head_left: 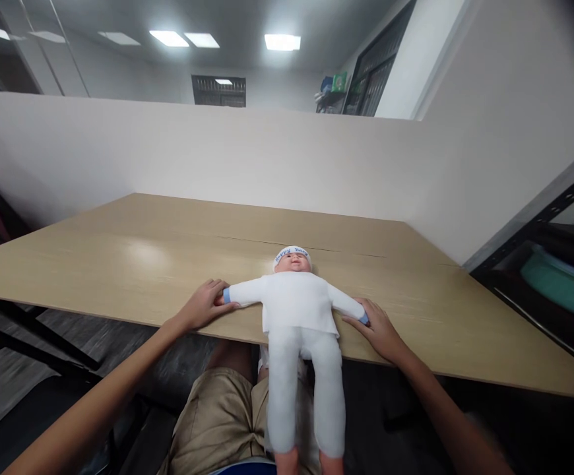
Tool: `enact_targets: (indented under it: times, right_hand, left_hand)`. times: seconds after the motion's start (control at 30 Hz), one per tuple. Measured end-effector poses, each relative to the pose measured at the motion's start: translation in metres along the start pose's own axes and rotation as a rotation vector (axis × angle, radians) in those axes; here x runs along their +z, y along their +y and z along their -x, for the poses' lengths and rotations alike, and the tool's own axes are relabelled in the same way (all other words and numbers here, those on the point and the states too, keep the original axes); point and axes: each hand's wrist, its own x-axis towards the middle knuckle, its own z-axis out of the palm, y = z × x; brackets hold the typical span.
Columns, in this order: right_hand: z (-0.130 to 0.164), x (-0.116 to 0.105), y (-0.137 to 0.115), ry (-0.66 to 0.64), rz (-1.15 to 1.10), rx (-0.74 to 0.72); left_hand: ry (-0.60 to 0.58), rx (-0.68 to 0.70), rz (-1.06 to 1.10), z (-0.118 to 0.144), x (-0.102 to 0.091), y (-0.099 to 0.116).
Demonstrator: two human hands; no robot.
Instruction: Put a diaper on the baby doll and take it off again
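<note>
A baby doll [297, 302] in a white top, white trousers and a white cap with blue lettering lies face up. Its head and upper body rest on the wooden table [178, 231], while the legs extend past the front edge above my lap. Both doll arms are spread sideways, with blue cuffs at the wrists. My left hand [205, 305] is closed around the doll's hand and cuff on the left. On the right, my right hand [379, 330] grips the other cuff, thumb below and fingers over it. The doll's hands are mostly hidden by my fingers.
A low white wall [247, 155] runs behind the table, with a window above it. At the right stands a black metal rack [539, 204] holding a teal item [559, 284]. Dark chairs [30, 422] are at the lower left.
</note>
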Motion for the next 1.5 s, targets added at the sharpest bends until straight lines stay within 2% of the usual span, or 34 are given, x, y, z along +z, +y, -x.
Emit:
enact_targets:
  times: [0.3,0.57,0.8,0.93,1.1,1.3,1.5]
  right_hand:
    - [-0.089,0.018,0.043,-0.002,0.009,-0.05]
    - [-0.15,0.034,0.077,0.034,0.009,-0.047]
    - [-0.208,0.046,0.107,0.076,0.065,-0.08]
    - [-0.244,0.055,0.123,0.108,0.088,-0.084]
    - [-0.266,0.065,0.139,0.116,0.092,-0.088]
    - [-0.265,0.067,0.148,0.142,0.121,-0.105]
    - [-0.261,0.067,0.145,0.172,0.126,-0.127]
  left_hand:
    - [-0.009,0.067,-0.012,-0.096,0.006,-0.051]
    - [0.02,0.073,-0.016,-0.168,0.011,-0.09]
    - [0.089,0.045,-0.049,-0.234,0.024,-0.13]
    - [0.131,0.027,-0.071,-0.264,0.032,-0.148]
    - [0.178,0.017,-0.087,-0.278,0.036,-0.157]
    - [0.14,0.004,-0.091,-0.274,0.035,-0.152]
    - [0.146,0.0,-0.108,-0.269,0.036,-0.15]
